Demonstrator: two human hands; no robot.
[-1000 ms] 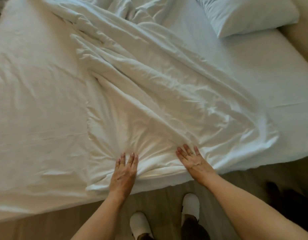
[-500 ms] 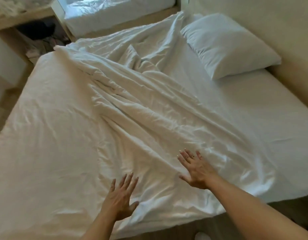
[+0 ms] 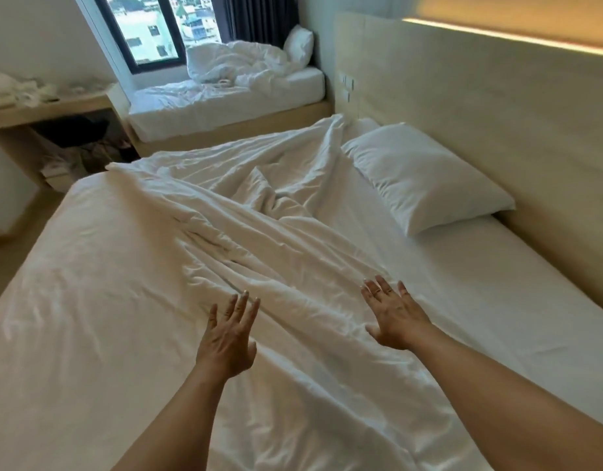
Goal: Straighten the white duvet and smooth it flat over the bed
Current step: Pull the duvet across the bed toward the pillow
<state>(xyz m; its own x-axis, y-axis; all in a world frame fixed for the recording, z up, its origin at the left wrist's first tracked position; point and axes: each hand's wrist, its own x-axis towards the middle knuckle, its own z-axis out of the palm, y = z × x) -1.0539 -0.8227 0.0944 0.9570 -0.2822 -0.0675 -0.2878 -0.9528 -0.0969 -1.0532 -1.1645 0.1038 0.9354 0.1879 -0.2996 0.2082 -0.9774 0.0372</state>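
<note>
The white duvet (image 3: 225, 232) lies bunched in long diagonal folds across the middle of the bed (image 3: 517, 300), from the far end toward me. My left hand (image 3: 230, 338) is flat with straight fingers on the duvet near a ridge of folds. My right hand (image 3: 393, 312) is spread flat on the duvet's right edge, fingers apart, next to the bare sheet. Neither hand holds any cloth.
A white pillow (image 3: 425, 178) rests against the wooden headboard (image 3: 497, 113) on the right. A second bed (image 3: 225, 96) with crumpled bedding stands by the window. A low shelf (image 3: 48, 113) with clothes is at the far left.
Both hands slid forward over the duvet, away from the near edge toward the bed's middle. The view tilted up, bringing the headboard, window and second bed into sight.
</note>
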